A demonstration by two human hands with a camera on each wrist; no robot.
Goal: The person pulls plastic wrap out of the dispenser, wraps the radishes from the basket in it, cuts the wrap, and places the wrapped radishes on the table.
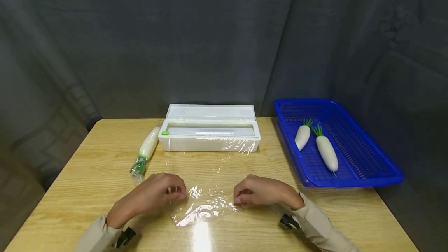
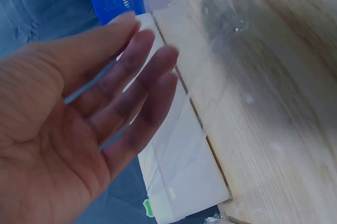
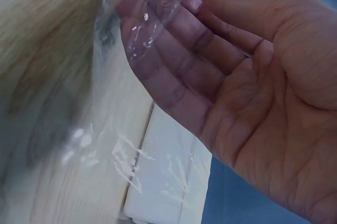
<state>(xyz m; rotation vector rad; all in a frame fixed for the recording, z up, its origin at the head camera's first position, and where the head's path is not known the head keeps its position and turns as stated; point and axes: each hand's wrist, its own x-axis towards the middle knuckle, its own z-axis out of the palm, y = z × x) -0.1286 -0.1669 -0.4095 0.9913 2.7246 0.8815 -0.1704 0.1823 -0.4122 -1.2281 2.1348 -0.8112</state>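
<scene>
A sheet of clear plastic wrap (image 1: 204, 207) stretches over the wooden table from a white wrap dispenser (image 1: 210, 144), its lid raised and a roll inside. At the sheet's near left side, my left hand (image 1: 157, 189) pinches the film between thumb and index finger. My right hand (image 1: 260, 191) pinches the opposite side, and in the right wrist view crumpled film (image 3: 163, 3) lies across its fingertips. Left of the dispenser lies a white radish (image 1: 149, 143) with green stems, wrapped in film. Glare brightens the sheet's near edge, between the two hands.
On the right stands a blue plastic basket (image 1: 350, 184) with two unwrapped white radishes (image 1: 327, 153) in it. A small green slider (image 1: 165, 133) sits at the dispenser's left end. Dark curtains (image 1: 217, 42) hang behind the table (image 1: 84, 162).
</scene>
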